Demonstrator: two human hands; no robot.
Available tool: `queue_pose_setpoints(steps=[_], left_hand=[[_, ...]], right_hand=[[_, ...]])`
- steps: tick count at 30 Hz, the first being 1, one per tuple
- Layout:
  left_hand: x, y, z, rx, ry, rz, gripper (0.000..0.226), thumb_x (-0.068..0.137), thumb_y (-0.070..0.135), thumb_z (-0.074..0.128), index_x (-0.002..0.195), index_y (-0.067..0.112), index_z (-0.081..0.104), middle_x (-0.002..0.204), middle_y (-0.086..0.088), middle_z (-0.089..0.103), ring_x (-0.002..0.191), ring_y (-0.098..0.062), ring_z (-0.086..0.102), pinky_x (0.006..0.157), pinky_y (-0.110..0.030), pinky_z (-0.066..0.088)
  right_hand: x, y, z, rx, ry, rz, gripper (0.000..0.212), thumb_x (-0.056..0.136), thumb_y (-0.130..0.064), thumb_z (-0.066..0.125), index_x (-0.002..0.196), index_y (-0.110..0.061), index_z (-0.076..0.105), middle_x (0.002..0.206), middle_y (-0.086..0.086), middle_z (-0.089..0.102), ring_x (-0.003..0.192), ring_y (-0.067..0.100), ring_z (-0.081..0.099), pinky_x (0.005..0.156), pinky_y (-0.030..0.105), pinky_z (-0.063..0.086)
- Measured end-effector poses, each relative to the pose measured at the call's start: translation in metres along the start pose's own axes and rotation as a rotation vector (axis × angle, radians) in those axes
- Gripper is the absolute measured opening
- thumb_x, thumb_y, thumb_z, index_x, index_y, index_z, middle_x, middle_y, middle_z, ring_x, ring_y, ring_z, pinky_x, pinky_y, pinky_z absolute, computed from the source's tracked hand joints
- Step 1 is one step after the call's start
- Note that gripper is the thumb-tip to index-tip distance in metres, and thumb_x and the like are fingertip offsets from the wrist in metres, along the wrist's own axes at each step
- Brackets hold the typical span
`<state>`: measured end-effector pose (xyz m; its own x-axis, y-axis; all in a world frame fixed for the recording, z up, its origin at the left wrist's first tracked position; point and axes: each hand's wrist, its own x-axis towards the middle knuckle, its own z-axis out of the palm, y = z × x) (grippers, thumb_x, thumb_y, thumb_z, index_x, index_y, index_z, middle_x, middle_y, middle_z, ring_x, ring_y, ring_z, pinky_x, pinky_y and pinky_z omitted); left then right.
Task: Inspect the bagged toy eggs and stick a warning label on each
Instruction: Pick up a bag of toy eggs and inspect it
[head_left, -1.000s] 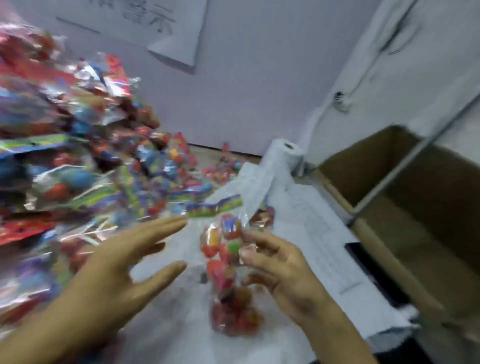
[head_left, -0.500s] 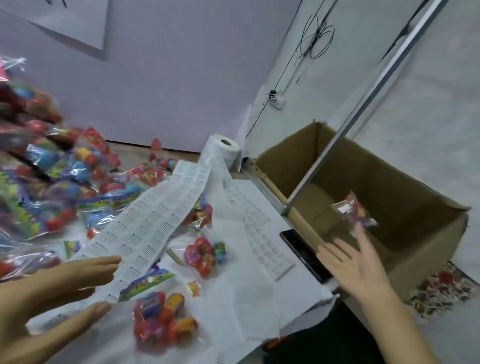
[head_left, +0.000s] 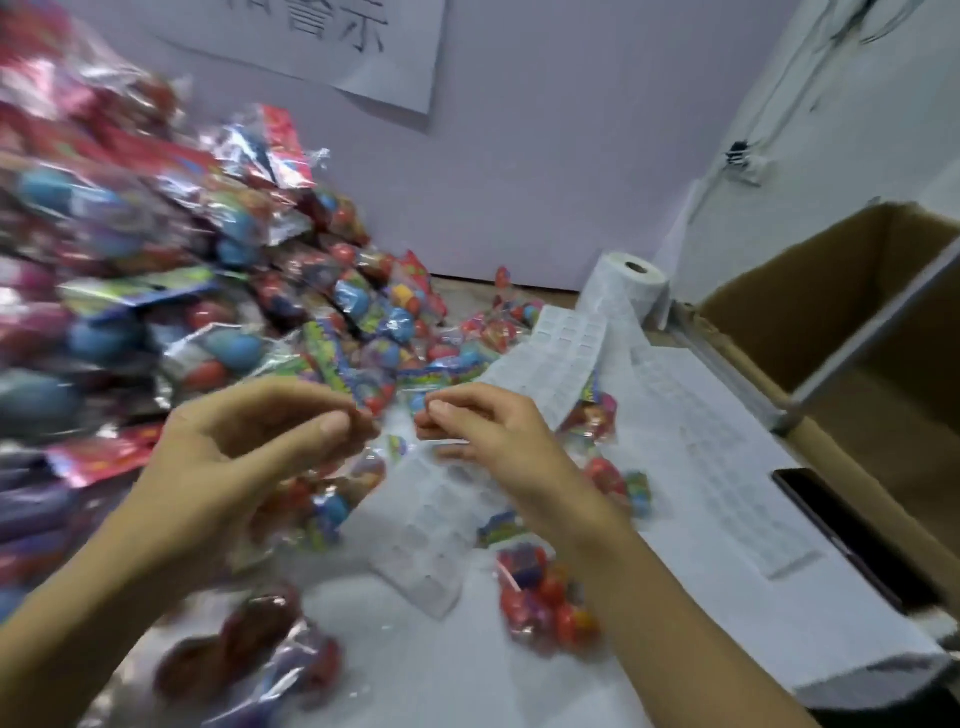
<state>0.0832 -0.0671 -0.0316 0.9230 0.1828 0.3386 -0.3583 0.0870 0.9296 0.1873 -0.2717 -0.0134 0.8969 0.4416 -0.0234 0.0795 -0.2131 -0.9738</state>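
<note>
While both hands meet over the label strip: a new labelling cycle seems to begin.
Label strip (head_left: 431, 514): lies on the surface, just under the right hand (head_left: 498, 441).
Right hand: back from the cardboard box (head_left: 852, 332), fingertips pinched; any label between them is too blurred to tell.
Left hand (head_left: 249, 447): curled, thumb meeting fingers, apparently holding nothing.
Bagged eggs (head_left: 545, 597): loose, below the right wrist.

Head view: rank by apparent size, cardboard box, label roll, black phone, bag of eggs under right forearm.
1. cardboard box, cropped by the frame, clearly largest
2. black phone and bag of eggs: similar, no ranking
3. label roll, farthest, so unsure
</note>
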Motion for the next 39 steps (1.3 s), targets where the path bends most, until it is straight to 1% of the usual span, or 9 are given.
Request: queue_pose_setpoints(steps=[3,6,12,15,21,26,31,35,39], left_hand=[[0.008,0.011,-0.020,-0.226,0.160,0.015,0.022,0.077,0.023,0.080,0.094,0.009,0.076,0.095,-0.016,0.078,0.094,-0.033,0.076,0.084,-0.037,0.062],[0.011,0.024,-0.040,-0.449,0.263,-0.040,0.019,0.080,0.009,0.060,0.097,0.003,0.067,0.091,-0.015,0.076,0.095,-0.034,0.075,0.084,-0.037,0.062],[0.013,0.028,-0.057,-0.474,0.336,0.018,0.010,0.079,0.004,0.065,0.088,0.005,0.068,0.091,-0.017,0.074,0.092,-0.032,0.075,0.077,-0.037,0.061],[0.014,0.022,-0.057,-0.377,0.425,0.050,0.006,0.081,0.009,0.063,0.084,0.008,0.068,0.084,-0.014,0.074,0.084,-0.028,0.075,0.074,-0.037,0.062],[0.006,0.004,-0.046,0.293,0.475,0.044,0.014,0.084,0.026,0.070,0.090,0.013,0.070,0.085,-0.008,0.073,0.078,-0.026,0.070,0.074,-0.043,0.060],[0.001,0.004,-0.038,0.407,0.340,0.057,0.025,0.086,0.043,0.072,0.107,0.030,0.069,0.103,0.011,0.073,0.099,-0.006,0.070,0.080,-0.017,0.053],[-0.001,0.006,-0.036,0.268,0.315,-0.067,0.043,0.071,0.062,0.075,0.109,0.041,0.068,0.111,0.006,0.074,0.103,-0.013,0.072,0.083,-0.028,0.057],[0.002,0.009,-0.035,-0.024,0.183,-0.161,0.032,0.080,0.040,0.078,0.091,0.010,0.077,0.089,-0.013,0.076,0.080,-0.023,0.075,0.069,-0.029,0.060],[0.004,0.007,-0.036,-0.105,0.274,-0.186,0.039,0.090,0.033,0.071,0.090,-0.006,0.073,0.082,-0.019,0.073,0.070,-0.025,0.070,0.064,-0.031,0.059]], right_hand=[[0.018,-0.009,0.043,-0.091,-0.018,-0.082,0.022,0.096,-0.008,0.065,0.092,-0.028,0.073,0.095,-0.003,0.075,0.096,0.013,0.070,0.089,0.032,0.057],[0.018,-0.006,0.078,-0.159,-0.026,-0.174,0.017,0.093,-0.009,0.068,0.100,-0.023,0.074,0.097,-0.012,0.074,0.094,0.002,0.068,0.086,0.021,0.055],[0.009,0.007,0.108,-0.483,0.056,-0.262,0.063,0.083,-0.053,0.073,0.139,-0.037,0.049,0.120,-0.031,0.048,0.107,-0.012,0.047,0.086,0.001,0.032],[0.011,0.011,0.102,-0.329,0.024,-0.138,0.061,0.079,-0.051,0.077,0.135,-0.036,0.057,0.104,-0.023,0.060,0.095,-0.007,0.056,0.080,0.011,0.044],[0.010,0.013,0.092,0.058,0.036,-0.121,0.037,0.068,-0.035,0.088,0.102,-0.038,0.074,0.094,-0.012,0.073,0.092,0.010,0.070,0.084,0.036,0.060],[0.004,-0.002,0.087,0.435,0.069,-0.204,0.038,0.063,-0.025,0.086,0.098,-0.031,0.074,0.100,-0.006,0.076,0.093,0.013,0.075,0.065,0.024,0.060],[-0.001,-0.007,0.085,0.580,0.084,-0.085,0.046,0.052,-0.026,0.093,0.093,-0.030,0.072,0.094,-0.001,0.070,0.081,0.022,0.074,0.059,0.030,0.058],[-0.006,-0.010,0.083,0.600,0.049,-0.074,0.055,0.048,-0.037,0.099,0.095,-0.030,0.072,0.097,0.000,0.073,0.083,0.020,0.074,0.061,0.026,0.059],[-0.011,-0.017,0.082,0.611,-0.067,-0.076,0.038,0.063,-0.049,0.087,0.091,-0.024,0.078,0.096,0.007,0.077,0.079,0.016,0.075,0.057,0.024,0.058]])
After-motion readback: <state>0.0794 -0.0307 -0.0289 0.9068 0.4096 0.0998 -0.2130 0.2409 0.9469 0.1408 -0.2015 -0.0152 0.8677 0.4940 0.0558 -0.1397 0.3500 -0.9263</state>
